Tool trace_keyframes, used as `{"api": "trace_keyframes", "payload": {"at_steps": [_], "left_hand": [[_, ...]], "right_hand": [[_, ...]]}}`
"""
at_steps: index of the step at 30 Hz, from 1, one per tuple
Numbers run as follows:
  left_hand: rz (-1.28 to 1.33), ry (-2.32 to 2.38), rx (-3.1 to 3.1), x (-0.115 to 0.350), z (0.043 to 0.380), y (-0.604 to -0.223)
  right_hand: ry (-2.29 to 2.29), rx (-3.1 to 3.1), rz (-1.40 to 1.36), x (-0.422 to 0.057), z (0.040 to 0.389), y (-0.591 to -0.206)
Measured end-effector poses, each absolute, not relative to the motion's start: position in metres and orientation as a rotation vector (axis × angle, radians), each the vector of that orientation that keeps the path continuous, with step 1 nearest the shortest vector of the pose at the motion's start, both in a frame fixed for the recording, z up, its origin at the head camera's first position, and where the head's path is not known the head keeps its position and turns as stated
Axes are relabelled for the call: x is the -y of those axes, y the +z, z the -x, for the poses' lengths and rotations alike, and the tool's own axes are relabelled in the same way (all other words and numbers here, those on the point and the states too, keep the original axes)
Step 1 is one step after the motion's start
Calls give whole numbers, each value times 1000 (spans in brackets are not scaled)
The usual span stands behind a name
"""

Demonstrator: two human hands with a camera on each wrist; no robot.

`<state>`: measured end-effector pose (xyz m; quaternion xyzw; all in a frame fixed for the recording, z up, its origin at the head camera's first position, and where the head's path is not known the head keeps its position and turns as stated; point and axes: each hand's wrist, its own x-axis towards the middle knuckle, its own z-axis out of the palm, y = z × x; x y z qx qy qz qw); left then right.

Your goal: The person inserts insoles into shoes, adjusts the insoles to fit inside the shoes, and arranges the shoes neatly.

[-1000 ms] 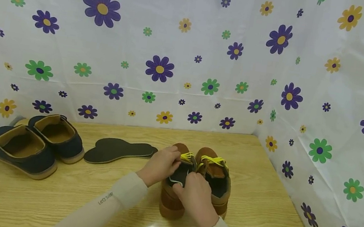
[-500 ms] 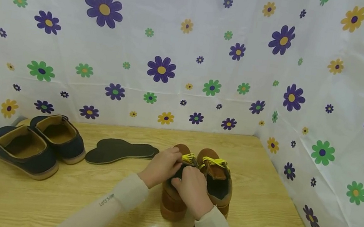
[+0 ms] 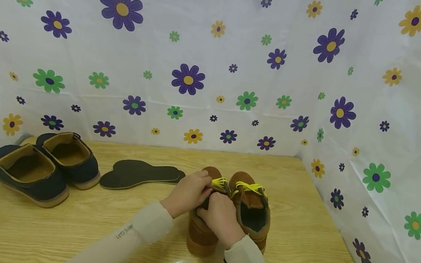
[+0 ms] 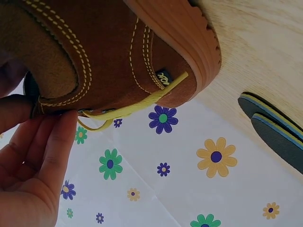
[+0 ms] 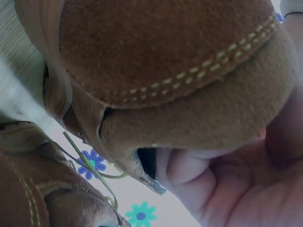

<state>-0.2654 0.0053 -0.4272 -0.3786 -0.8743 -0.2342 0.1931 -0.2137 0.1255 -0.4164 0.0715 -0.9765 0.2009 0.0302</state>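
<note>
Two brown shoes with yellow laces stand side by side in the head view, the left shoe under both hands and the right shoe beside it. My left hand pinches the left shoe's lace edge; the left wrist view shows the fingertips right by the eyelets and a loose yellow lace. My right hand reaches into that shoe's opening with bent fingers. In the right wrist view the padded collar covers the fingertips, and I cannot tell what they hold inside.
Black insoles lie overlapping on the wooden tabletop left of the hands. Farther left stands a pair of navy shoes with tan linings, one nearer and one behind. A flower-patterned white sheet rises at the back and sides.
My right hand has moved forward and deeper into the left brown shoe's opening. A pale-edged dark piece seen there earlier is now hidden. The left hand keeps its place at the laces.
</note>
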Motion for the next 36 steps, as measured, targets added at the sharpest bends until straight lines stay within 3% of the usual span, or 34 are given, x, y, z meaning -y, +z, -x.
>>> {"api": "trace_keyframes", "payload": {"at_steps": [21,36], "left_hand": [[1042,-641,2449,-5,264,-424],[1044,-665,2448,-6,263,-427]], "right_hand": [[697,3213,-437,-134,204,-407],[269,3310,-459,-127,199,-414]]}}
